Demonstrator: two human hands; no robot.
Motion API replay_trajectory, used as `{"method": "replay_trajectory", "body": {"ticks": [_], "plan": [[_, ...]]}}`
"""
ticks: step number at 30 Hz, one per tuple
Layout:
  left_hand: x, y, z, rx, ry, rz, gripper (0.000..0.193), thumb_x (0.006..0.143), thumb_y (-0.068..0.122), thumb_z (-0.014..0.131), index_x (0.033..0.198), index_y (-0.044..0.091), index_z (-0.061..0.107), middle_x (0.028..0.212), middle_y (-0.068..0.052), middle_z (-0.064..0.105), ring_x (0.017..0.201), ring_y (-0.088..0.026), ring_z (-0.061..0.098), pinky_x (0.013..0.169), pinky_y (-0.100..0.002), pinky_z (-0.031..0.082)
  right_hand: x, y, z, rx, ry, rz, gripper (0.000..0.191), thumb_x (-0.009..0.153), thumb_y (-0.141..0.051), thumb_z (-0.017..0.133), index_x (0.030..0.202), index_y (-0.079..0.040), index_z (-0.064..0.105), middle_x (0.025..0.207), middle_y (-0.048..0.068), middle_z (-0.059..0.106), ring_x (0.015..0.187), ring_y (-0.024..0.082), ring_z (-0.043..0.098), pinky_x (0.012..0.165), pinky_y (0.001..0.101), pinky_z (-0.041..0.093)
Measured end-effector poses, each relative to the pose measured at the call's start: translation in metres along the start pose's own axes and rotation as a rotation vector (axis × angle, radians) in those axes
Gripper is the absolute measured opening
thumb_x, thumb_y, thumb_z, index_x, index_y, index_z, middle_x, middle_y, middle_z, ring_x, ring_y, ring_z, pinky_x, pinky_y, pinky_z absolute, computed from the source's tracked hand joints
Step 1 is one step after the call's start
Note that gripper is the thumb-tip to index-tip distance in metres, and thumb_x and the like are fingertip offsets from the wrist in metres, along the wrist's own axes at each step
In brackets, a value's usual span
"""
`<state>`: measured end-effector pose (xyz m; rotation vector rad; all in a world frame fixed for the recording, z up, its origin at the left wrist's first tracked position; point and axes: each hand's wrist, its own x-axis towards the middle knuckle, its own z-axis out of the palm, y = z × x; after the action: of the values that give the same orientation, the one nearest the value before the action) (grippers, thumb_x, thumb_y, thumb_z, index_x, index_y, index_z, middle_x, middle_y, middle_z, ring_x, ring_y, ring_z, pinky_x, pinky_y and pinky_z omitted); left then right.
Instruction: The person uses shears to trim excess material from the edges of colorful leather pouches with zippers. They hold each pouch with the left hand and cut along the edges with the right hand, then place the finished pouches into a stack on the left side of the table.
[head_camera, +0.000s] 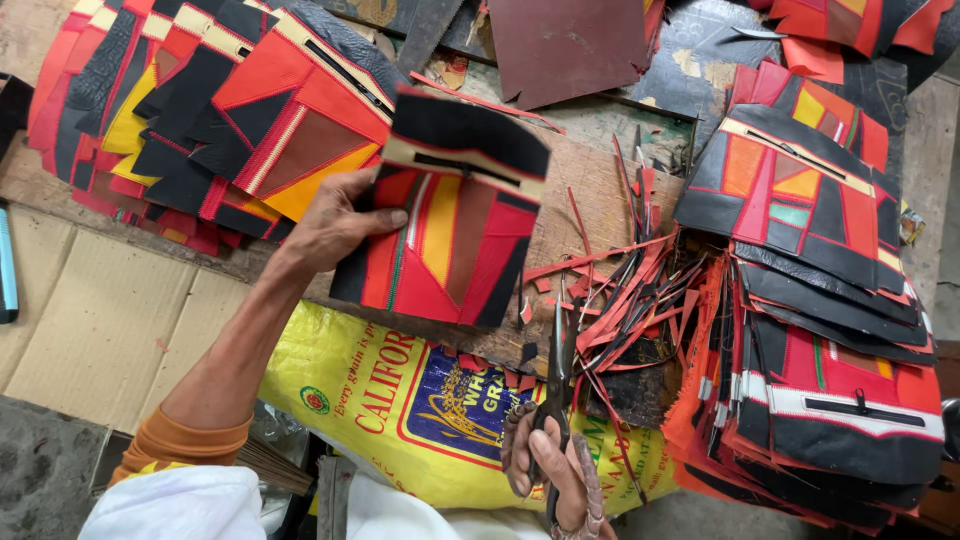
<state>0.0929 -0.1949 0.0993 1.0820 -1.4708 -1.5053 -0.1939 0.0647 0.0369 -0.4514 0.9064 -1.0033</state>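
The left hand (335, 222) reaches forward from an orange-cuffed sleeve, the forearm stretched diagonally up across the yellow printed sack (400, 400), and pinches the left edge of a patchwork panel (450, 215) between thumb on top and fingers beneath. The panel, pieced from red, black, yellow and brown leather-like patches with a cream strip and a dark zip slot near its top, is held lifted and tilted above the wooden board (590, 190). The right hand (555, 465) sits low near the bottom edge, fingers closed through the handles of a pair of dark scissors (556, 385), whose blades point upward, away from the body, towards a heap of red and black trimmings (625, 300). To the right lies a stack of finished panels (820, 330); another fanned stack (200, 110) lies at the upper left, beside flattened cardboard (110, 320).
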Motion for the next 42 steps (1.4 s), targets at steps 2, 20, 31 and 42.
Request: {"method": "replay_trajectory", "body": {"ticks": [2, 20, 31, 42], "plan": [[-0.001, 0.001, -0.002, -0.134, 0.034, 0.032, 0.039, 0.091, -0.001, 0.074, 0.129, -0.001, 0.068, 0.118, -0.004, 0.073, 0.107, -0.009, 0.065, 0.1, -0.028, 0.055, 0.0, -0.002, 0.001, -0.063, -0.015, 0.02, 0.034, 0.091, -0.035, 0.058, 0.083, -0.002, 0.052, 0.072, 0.008, 0.053, 0.057, 0.016, 0.053, 0.059, 0.0311, 0.043], [-0.041, -0.021, 0.039, -0.507, 0.143, -0.173, 0.034, 0.082, -0.003, 0.076, 0.115, 0.003, 0.073, 0.112, -0.008, 0.077, 0.099, -0.015, 0.073, 0.093, -0.033, 0.059, 0.031, -0.032, 0.02, -0.301, 0.073, -0.219, 0.033, 0.086, -0.033, 0.061, 0.087, -0.001, 0.054, 0.077, 0.012, 0.057, 0.063, 0.018, 0.057, 0.064, 0.0328, 0.046], [-0.048, -0.023, 0.045, -0.574, 0.11, -0.106, 0.03, 0.086, -0.004, 0.075, 0.115, 0.003, 0.075, 0.112, -0.009, 0.077, 0.101, -0.015, 0.072, 0.096, -0.032, 0.058, 0.034, -0.025, 0.009, -0.272, 0.126, -0.226, 0.029, 0.088, -0.025, 0.059, 0.076, 0.0, 0.051, 0.065, 0.012, 0.057, 0.051, 0.015, 0.052, 0.049, 0.0304, 0.041], [-0.042, -0.02, 0.053, -0.615, 0.136, -0.123, 0.038, 0.084, -0.009, 0.073, 0.12, 0.004, 0.073, 0.115, -0.009, 0.076, 0.102, -0.015, 0.072, 0.096, -0.032, 0.059, 0.03, -0.031, 0.017, -0.236, -0.019, -0.43, 0.026, 0.096, -0.027, 0.058, 0.088, -0.003, 0.05, 0.073, 0.009, 0.054, 0.06, 0.017, 0.055, 0.056, 0.0314, 0.044]]}}
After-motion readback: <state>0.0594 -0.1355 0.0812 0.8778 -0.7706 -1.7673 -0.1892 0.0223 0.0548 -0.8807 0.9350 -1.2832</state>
